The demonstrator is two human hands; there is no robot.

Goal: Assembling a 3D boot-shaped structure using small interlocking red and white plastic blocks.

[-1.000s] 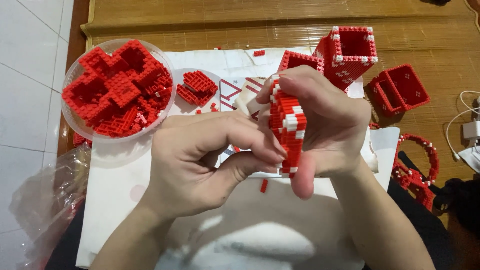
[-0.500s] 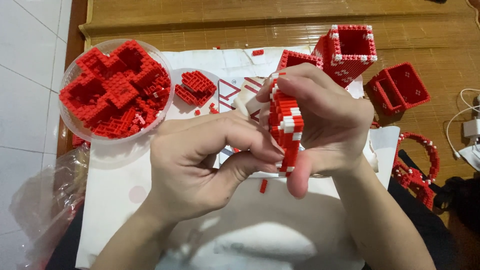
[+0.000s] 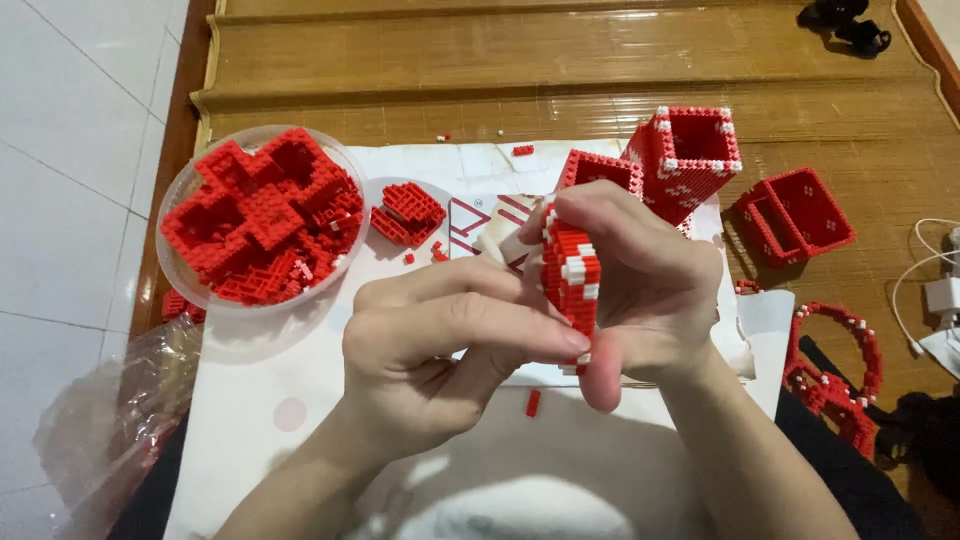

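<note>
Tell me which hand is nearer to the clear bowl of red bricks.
Left. The left hand sits just right of and below the clear bowl; the right hand lies farther right, beyond the left.

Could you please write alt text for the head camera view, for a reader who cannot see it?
Two bare hands hold a red and white brick-built piece upright over white paper: the right hand grips it, while the left hand presses its edge with thumb and fingers. A clear bowl of red brick assemblies sits at left, and a tall open red tower stands behind.
</note>
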